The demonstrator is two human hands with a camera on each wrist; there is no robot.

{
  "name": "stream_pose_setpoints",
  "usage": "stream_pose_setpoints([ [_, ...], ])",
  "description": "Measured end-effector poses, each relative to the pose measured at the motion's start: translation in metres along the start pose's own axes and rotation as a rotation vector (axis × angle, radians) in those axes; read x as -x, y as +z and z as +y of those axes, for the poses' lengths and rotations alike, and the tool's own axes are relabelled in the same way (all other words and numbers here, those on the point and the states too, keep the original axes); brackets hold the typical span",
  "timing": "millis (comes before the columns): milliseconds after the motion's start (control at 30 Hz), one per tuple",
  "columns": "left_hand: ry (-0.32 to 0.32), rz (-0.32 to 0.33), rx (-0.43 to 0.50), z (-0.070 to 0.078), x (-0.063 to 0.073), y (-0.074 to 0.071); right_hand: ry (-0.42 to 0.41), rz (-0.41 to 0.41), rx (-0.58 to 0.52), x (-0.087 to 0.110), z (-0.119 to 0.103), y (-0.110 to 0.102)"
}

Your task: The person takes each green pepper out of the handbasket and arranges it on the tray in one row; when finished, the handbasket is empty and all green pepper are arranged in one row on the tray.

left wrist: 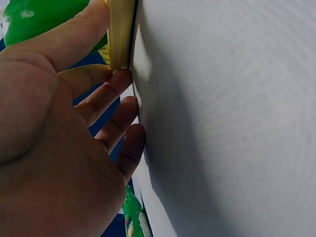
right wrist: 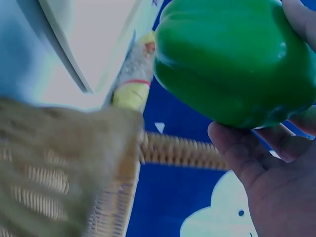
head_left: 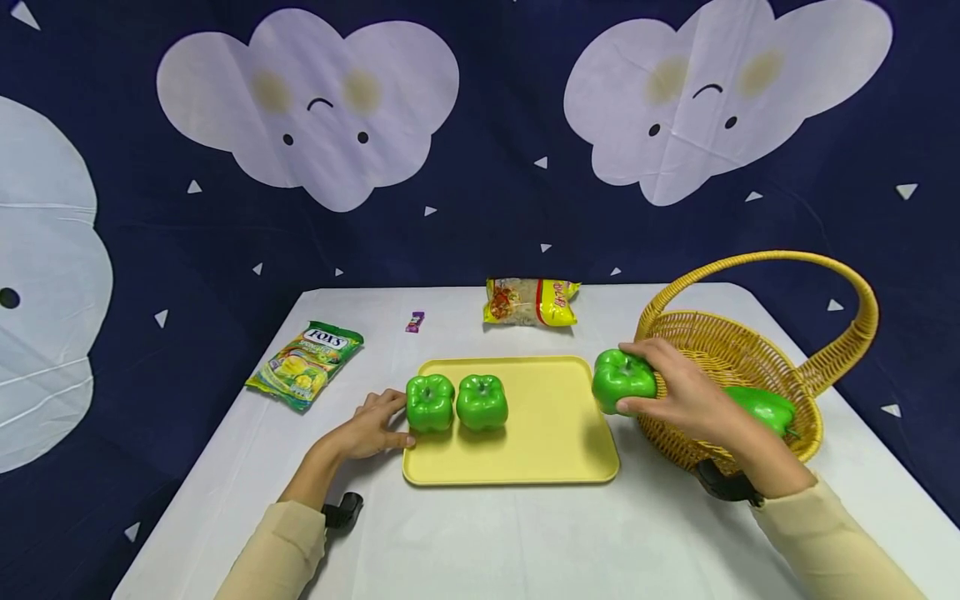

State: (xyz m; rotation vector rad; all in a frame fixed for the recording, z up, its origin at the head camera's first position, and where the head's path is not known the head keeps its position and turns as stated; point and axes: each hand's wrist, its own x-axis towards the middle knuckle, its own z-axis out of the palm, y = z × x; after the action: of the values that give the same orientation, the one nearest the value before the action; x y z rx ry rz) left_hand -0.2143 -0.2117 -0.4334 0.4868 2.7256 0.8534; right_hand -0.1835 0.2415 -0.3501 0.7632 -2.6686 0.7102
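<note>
My right hand (head_left: 678, 392) grips a green bell pepper (head_left: 622, 381) between thumb and fingers, above the table between the tray's right end and the wicker basket (head_left: 693, 321). The held bell pepper (right wrist: 232, 59) fills the top of the right wrist view. On the yellow tray (head_left: 555, 425) stand two more green bell peppers, one at the left edge (head_left: 430, 403) and one beside it (head_left: 482, 402). My left hand (head_left: 371, 427) holds the tray's left rim, its thumb on the edge (left wrist: 121, 34) and its fingertips against the side. Another green pepper (head_left: 761, 408) lies in the basket.
The basket's tall arched handle (head_left: 862, 308) rises at the right. A green Fox's candy bag (head_left: 307, 365) lies at the left, a small purple wrapped sweet (head_left: 415, 322) behind the tray, and a yellow snack packet (head_left: 531, 302) at the back edge of the white table (head_left: 480, 533).
</note>
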Motion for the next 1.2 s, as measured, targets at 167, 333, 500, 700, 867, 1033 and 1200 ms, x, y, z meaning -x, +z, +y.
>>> stream_pose_setpoints([
  [167,-0.008,-0.001,0.004,0.0,0.001,0.0,0.011,-0.034,-0.044,-0.005,-0.005,0.017],
  [333,0.008,0.001,-0.002,-0.001,0.0,0.001,0.003,-0.069,-0.059,-0.009,-0.01,0.032],
  [500,-0.006,-0.002,0.006,-0.001,0.0,0.001,0.025,-0.111,-0.087,-0.015,-0.014,0.044],
  [700,-0.004,0.0,0.002,0.0,0.0,0.0,0.055,-0.135,-0.111,-0.022,-0.017,0.06],
  [867,0.003,0.001,-0.008,-0.001,-0.001,0.001,0.062,-0.151,-0.113,-0.028,-0.019,0.072],
  [1033,0.007,0.002,-0.012,-0.001,-0.001,0.001,0.066,-0.165,-0.126,-0.034,-0.022,0.081],
  [1200,-0.004,0.0,0.005,-0.001,-0.001,0.0,0.073,-0.183,-0.141,-0.039,-0.024,0.086],
])
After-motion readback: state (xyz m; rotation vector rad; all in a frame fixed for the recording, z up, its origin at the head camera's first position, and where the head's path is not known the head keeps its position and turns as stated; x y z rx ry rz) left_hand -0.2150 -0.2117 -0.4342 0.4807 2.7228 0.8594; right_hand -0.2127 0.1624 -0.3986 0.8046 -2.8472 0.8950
